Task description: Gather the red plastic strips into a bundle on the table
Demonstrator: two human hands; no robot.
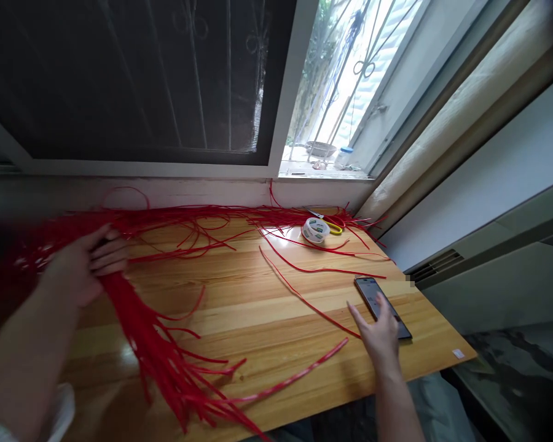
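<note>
A big bundle of red plastic strips (166, 362) lies across the wooden table (258, 301), fanning toward the near edge and along the back wall. My left hand (90, 261) grips the bundle at the left, fingers closed round the strips. My right hand (380, 334) rests with spread fingers on a dark phone (373, 291) lying flat near the table's right edge. Loose single red strips (304, 298) run between the two hands.
A roll of white tape (316, 230) and yellow-handled scissors (334, 227) sit at the back right by the window sill. A small white label (458, 353) marks the right front corner. The wall and a vent stand right of the table.
</note>
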